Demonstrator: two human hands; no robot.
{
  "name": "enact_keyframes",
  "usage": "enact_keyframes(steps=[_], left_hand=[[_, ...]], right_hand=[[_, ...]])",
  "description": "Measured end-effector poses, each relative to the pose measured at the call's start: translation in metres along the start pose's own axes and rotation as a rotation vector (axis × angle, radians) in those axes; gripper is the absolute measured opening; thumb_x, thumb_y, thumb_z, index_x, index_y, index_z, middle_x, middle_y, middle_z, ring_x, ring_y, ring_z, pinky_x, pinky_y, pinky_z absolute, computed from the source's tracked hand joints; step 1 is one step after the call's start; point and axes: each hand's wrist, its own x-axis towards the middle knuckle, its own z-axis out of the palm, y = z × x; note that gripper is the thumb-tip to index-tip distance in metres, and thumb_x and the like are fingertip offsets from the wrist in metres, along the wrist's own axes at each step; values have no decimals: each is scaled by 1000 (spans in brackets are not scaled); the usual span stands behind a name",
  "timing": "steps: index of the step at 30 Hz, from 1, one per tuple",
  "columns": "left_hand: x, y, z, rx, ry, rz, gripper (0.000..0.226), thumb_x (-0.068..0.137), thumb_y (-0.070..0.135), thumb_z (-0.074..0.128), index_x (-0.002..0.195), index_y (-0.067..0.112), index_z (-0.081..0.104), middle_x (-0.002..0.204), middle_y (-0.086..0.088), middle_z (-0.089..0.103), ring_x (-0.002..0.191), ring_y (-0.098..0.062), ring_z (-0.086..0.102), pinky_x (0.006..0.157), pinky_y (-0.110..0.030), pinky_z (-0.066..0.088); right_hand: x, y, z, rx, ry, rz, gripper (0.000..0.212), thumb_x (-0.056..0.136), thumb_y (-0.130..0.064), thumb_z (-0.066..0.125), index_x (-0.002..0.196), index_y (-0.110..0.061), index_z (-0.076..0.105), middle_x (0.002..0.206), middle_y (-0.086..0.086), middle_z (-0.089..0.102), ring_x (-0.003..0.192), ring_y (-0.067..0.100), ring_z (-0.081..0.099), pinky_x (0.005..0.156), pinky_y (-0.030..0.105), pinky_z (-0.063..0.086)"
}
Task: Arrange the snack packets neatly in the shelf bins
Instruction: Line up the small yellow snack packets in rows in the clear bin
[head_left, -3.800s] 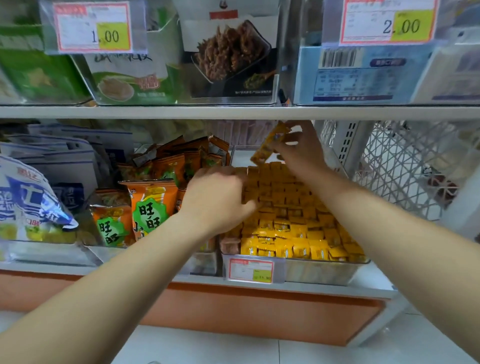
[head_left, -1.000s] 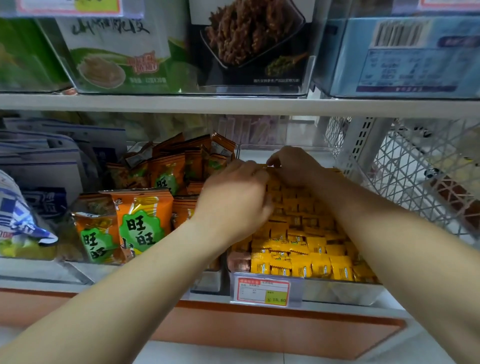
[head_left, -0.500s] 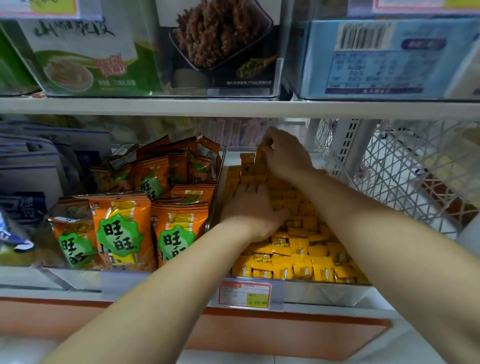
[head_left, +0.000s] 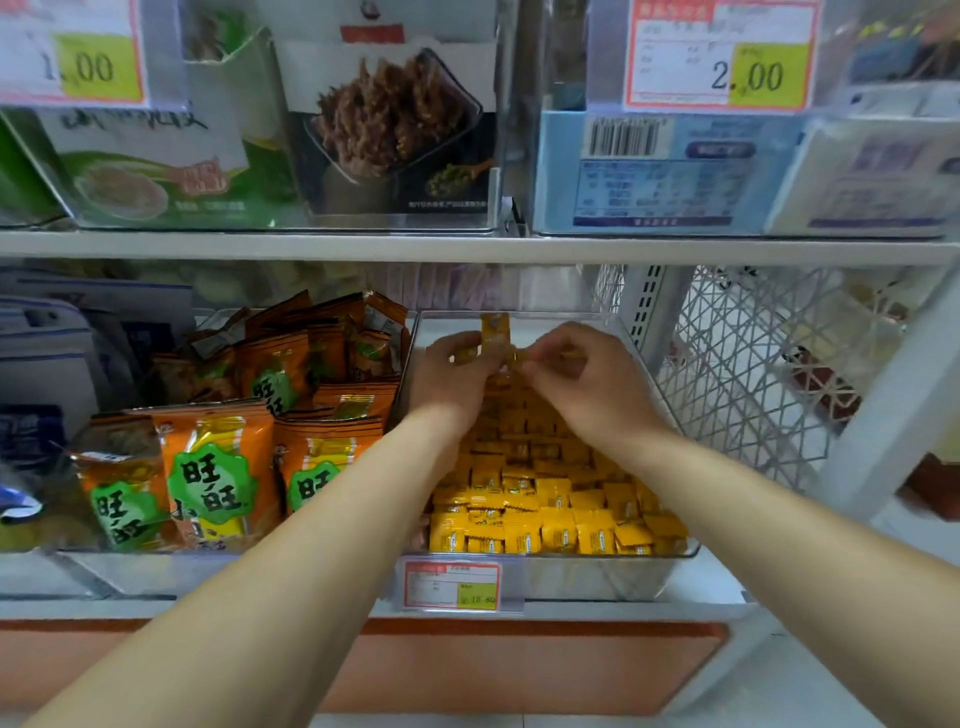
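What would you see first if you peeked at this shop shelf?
Most likely the heap of bright yellow packets filling the clear bin on the lower shelf, with the left hand and right hand pinching a few at its back. Next, the big orange bags with green badges just left of it, and the 2.00 price tag up top on the right.

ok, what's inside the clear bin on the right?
Rows of small yellow packets; left hand and right hand pinch a few at the back. Whatever lies beneath them is hidden.
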Motion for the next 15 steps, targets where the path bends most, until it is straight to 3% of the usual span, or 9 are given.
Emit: enact_keyframes(steps=[2, 4, 6, 8, 10, 12, 15], left_hand=[[0, -2, 0, 25, -33, 62, 26, 86, 20, 73, 109, 32, 68, 103, -7, 74, 97, -28, 70, 92, -56, 54], [0, -4, 1, 65, -48, 126, 24, 88, 21, 73, 107, 35, 68, 102, -4, 74, 93, -23, 71, 90, -52, 55], [3, -4, 4, 112, -44, 184, 26, 89, 23, 72, 114, 29, 66, 110, -2, 73, 89, -14, 70, 83, -39, 57], [8, -3, 3, 303, 8, 242, 36, 91, 29, 70, 125, 19, 61, 117, -1, 70, 88, -7, 65, 75, -23, 51], [15, -7, 0, 653, 65, 324, 39, 94, 34, 63, 125, 11, 60, 119, -6, 68, 100, -19, 63, 84, -31, 52], [21, -15, 1, 957, 8, 356, 41, 96, 40, 54, 117, 6, 63, 118, -15, 66, 108, -30, 60, 93, -42, 50], [25, -30, 3, 1165, -112, 316, 57, 98, 49, 41, 139, 11, 51, 149, -14, 44, 139, -33, 36, 114, -48, 31]], right_hand=[[14, 3, -4, 39, 44, 155, 26, 92, -28, 65, 118, -29, 62, 103, -16, 65, 89, 2, 63, 71, 23, 45], [28, 4, -4, 118, -49, 267, 42, 96, -41, 59, 137, -38, 48, 104, -19, 60, 92, -2, 58, 72, 22, 41], [40, 6, 1, 159, -109, 258, 39, 95, -40, 62, 133, -37, 54, 104, -13, 66, 96, 7, 65, 72, 23, 46], [51, 9, 5, 148, -50, 248, 29, 91, -30, 70, 118, -34, 61, 99, -5, 71, 91, 17, 70, 65, 25, 53], [66, 14, 7, 119, 87, 238, 28, 86, -24, 74, 107, -33, 58, 94, -6, 70, 85, 16, 70, 69, 30, 58], [81, 21, 9, 82, 195, 213, 32, 82, -22, 76, 99, -35, 51, 91, -9, 67, 86, 11, 68, 80, 37, 59], [98, 28, 18, 20, 179, 157, 42, 75, -24, 83, 102, -30, 51, 89, -16, 61, 84, 1, 62, 76, 24, 54]])
